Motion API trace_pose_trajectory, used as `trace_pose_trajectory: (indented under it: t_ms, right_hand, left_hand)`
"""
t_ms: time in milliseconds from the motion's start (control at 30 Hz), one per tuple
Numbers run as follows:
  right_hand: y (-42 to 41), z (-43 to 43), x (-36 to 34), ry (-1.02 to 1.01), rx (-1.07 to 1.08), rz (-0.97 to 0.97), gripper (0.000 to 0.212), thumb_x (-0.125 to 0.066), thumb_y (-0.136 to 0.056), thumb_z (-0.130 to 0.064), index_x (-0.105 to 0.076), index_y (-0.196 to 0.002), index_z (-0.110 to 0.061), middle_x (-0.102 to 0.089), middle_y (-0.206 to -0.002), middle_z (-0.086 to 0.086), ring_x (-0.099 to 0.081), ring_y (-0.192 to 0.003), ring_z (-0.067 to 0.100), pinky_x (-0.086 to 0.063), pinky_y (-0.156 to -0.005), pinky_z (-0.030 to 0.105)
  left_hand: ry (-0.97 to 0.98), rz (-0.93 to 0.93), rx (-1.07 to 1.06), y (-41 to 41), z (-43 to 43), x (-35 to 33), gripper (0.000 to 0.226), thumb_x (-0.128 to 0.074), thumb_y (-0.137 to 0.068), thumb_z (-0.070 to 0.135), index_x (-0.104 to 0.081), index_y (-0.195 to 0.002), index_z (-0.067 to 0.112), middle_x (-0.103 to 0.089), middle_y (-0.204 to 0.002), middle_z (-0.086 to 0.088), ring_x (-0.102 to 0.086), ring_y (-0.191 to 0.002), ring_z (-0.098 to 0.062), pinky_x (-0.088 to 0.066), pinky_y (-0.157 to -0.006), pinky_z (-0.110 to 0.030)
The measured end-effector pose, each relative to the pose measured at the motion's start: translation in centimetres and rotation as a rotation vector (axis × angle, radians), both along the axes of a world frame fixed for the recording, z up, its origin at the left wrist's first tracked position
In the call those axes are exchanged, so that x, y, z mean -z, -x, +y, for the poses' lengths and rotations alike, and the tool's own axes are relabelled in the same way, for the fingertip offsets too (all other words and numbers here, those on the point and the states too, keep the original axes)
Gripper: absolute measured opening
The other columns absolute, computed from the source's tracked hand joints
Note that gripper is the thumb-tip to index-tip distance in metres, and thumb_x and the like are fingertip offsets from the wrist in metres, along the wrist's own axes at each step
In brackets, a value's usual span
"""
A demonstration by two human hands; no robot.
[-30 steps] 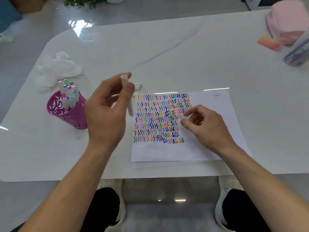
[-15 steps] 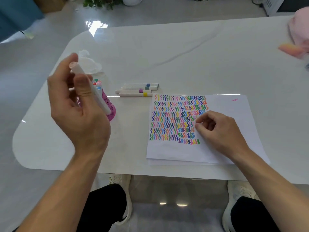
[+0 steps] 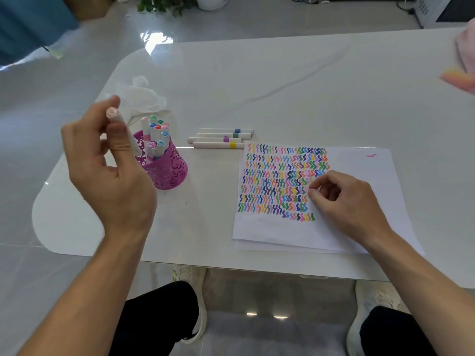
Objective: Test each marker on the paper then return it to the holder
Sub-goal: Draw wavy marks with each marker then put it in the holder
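Above the pink holder (image 3: 164, 170), left hand (image 3: 108, 163) pinches a pale-capped marker (image 3: 120, 127), capped, ready to drop in. Right hand (image 3: 344, 199), loosely curled and empty, pins the paper (image 3: 359, 160), mostly filled with squiggles. Four markers (image 3: 221, 138) lie on the surface (image 3: 282, 86), seemingly untested.

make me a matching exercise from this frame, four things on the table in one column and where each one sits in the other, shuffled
Things:
1. pink-capped marker
2. magenta holder
3. four loose markers
4. right hand

Places:
A. lying flat on the table, just beyond the paper's far left corner
B. resting on the paper beside the squiggle rows
C. pinched in the left hand, raised above the table
D. standing upright on the table, full of capped markers

Pairs: 1-C, 2-D, 3-A, 4-B
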State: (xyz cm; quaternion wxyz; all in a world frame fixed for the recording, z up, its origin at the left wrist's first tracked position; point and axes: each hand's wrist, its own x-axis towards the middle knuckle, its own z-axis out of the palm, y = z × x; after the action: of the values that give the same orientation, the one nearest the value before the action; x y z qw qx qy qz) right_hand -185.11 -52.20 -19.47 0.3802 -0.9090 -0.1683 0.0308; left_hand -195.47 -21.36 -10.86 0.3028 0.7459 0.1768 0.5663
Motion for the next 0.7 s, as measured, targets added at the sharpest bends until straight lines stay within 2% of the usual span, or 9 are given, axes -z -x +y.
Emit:
trace_pose_trajectory:
  t_ms: [67, 167, 267, 333, 500, 567, 633, 700]
  right_hand:
    - [-0.1, 0.0, 0.0, 0.004, -0.004, -0.002, 0.009, -0.077, -0.088, -0.014, -0.073, -0.084, -0.022, -0.067, -0.073, -0.008, -0.061, -0.067, 0.009, -0.046, -0.063, 0.024]
    - [0.0, 0.0, 0.0, 0.003, -0.008, 0.000, 0.009, -0.078, -0.087, -0.014, -0.073, -0.084, -0.021, -0.067, -0.073, -0.008, -0.061, -0.067, 0.010, -0.046, -0.064, 0.025]
    - [0.0, 0.0, 0.0, -0.008, -0.005, 0.005, 0.011, -0.078, -0.087, -0.014, -0.073, -0.083, -0.022, -0.067, -0.072, -0.008, -0.060, -0.067, 0.010, -0.046, -0.063, 0.024]
    - [0.0, 0.0, 0.0, -0.014, -0.003, 0.008, 0.011, -0.078, -0.087, -0.014, -0.072, -0.083, -0.022, -0.067, -0.072, -0.008, -0.060, -0.066, 0.009, -0.045, -0.063, 0.022]
    - [0.0, 0.0, 0.0, -0.001, -0.008, 0.000, 0.011, -0.078, -0.087, -0.014, -0.073, -0.083, -0.022, -0.067, -0.072, -0.008, -0.061, -0.067, 0.010, -0.045, -0.063, 0.022]
    - [-0.1, 0.1, 0.0, 0.002, -0.009, -0.002, 0.010, -0.078, -0.088, -0.014, -0.073, -0.083, -0.022, -0.067, -0.073, -0.008, -0.061, -0.068, 0.010, -0.045, -0.063, 0.022]
    - [0.0, 0.0, 0.0, -0.001, -0.009, -0.001, 0.010, -0.078, -0.088, -0.014, -0.073, -0.084, -0.022, -0.067, -0.073, -0.008, -0.061, -0.068, 0.010, -0.045, -0.063, 0.022]
    - [0.0, 0.0, 0.0, -0.003, -0.009, -0.003, 0.010, -0.078, -0.088, -0.014, -0.073, -0.084, -0.022, -0.067, -0.073, -0.008, -0.061, -0.067, 0.010, -0.045, -0.063, 0.022]
  left_hand:
    - [0.034, 0.089, 0.028, 0.0, -1.0, -0.1, 0.023, -0.047, -0.108, 0.038, -0.065, -0.120, 0.031, -0.058, -0.107, 0.018, -0.062, -0.105, -0.012, -0.050, -0.085, -0.026]
    - [0.081, 0.231, 0.010, 0.0, -0.7, 0.4, 0.028, -0.047, -0.107, 0.033, -0.068, -0.122, 0.020, -0.055, -0.107, 0.015, -0.060, -0.104, -0.011, -0.047, -0.085, -0.017]
    - [0.101, 0.350, -0.015, 0.0, -0.1, 1.1, 0.028, -0.048, -0.106, 0.032, -0.069, -0.121, 0.021, -0.060, -0.113, 0.006, -0.059, -0.099, -0.005, -0.042, -0.080, -0.007]
    - [0.103, 0.428, -0.037, -0.1, 0.3, 1.4, 0.027, -0.047, -0.105, 0.030, -0.069, -0.120, 0.022, -0.063, -0.116, 0.004, -0.060, -0.100, -0.008, -0.039, -0.076, -0.004]
    - [0.092, 0.610, -0.108, -0.1, 0.8, 2.0, 0.027, -0.046, -0.106, 0.022, -0.068, -0.121, 0.015, -0.066, -0.119, -0.005, -0.056, -0.101, -0.013, -0.035, -0.077, -0.015]
    - [0.079, 0.649, -0.113, -0.1, 0.7, 2.2, 0.028, -0.045, -0.106, 0.020, -0.067, -0.123, 0.012, -0.066, -0.120, -0.008, -0.058, -0.105, -0.020, -0.036, -0.076, -0.015]
    - [0.076, 0.658, -0.105, -0.2, 0.6, 2.2, 0.028, -0.045, -0.106, 0.018, -0.065, -0.125, 0.011, -0.065, -0.122, -0.009, -0.059, -0.109, -0.024, -0.036, -0.071, -0.005]
    - [0.080, 0.647, -0.087, -0.2, 0.5, 2.1, 0.029, -0.046, -0.105, 0.015, -0.063, -0.127, 0.012, -0.063, -0.125, -0.008, -0.058, -0.112, -0.023, -0.033, -0.072, 0.006]
